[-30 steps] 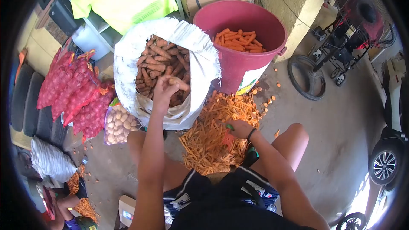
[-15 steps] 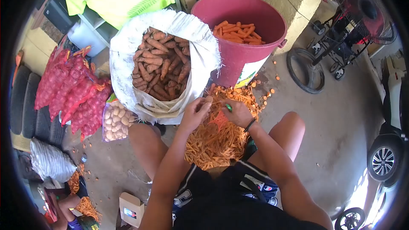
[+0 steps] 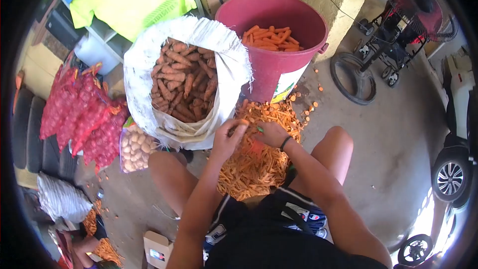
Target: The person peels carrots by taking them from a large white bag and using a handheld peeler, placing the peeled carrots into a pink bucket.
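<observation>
Above a heap of orange peelings [image 3: 254, 169] between the knees, my left hand [image 3: 229, 137] is closed on a carrot [image 3: 242, 121], of which only a small end shows. Just to its right, my right hand [image 3: 272, 134] grips a green-handled peeler [image 3: 260, 129]; its blade cannot be made out. An open white sack [image 3: 137, 69] of unpeeled carrots [image 3: 186, 77] stands beyond my left hand. Behind my right hand is a dark red bucket [image 3: 279, 69] with peeled carrots [image 3: 274, 38] inside.
Red mesh bags of onions [image 3: 79, 104] and a bag of potatoes [image 3: 135, 149] lie left. Cut carrot ends [image 3: 306, 112] are scattered by the bucket. A fan [image 3: 423, 5] stands at the upper right. Another person's leg [image 3: 84, 246] shows at the lower left, near a small box [image 3: 157, 249].
The view has shifted slightly. My left hand has turned and moved a little down, and my right hand has moved slightly left. Both keep their holds.
</observation>
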A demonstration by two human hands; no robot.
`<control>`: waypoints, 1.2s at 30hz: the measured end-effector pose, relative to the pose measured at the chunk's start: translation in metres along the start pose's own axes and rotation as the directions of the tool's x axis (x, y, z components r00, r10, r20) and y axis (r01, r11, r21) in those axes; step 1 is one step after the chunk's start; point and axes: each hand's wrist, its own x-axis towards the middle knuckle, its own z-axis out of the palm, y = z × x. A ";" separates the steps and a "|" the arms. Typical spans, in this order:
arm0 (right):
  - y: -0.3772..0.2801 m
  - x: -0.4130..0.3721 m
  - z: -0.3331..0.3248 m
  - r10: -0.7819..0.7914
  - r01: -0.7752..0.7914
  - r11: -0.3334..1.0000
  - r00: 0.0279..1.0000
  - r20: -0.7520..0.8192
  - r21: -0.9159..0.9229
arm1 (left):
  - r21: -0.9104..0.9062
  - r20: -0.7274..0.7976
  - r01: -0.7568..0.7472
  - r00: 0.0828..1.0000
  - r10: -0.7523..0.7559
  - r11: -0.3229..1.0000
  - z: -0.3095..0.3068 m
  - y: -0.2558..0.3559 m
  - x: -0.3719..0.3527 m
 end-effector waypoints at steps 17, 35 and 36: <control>0.007 -0.007 -0.052 0.030 0.107 0.973 0.819 -0.573 0.204 | -0.562 0.407 0.622 0.782 -0.473 0.545 -0.008 0.004 -0.011; -0.005 -0.007 -0.023 -0.179 0.265 0.962 0.792 -0.583 0.064 | -0.523 0.346 0.640 0.764 -0.545 0.563 -0.005 0.000 -0.016; 0.012 -0.001 -0.034 -0.116 0.195 0.979 0.788 -0.605 0.065 | -0.537 0.339 0.633 0.767 -0.545 0.557 -0.006 0.003 -0.018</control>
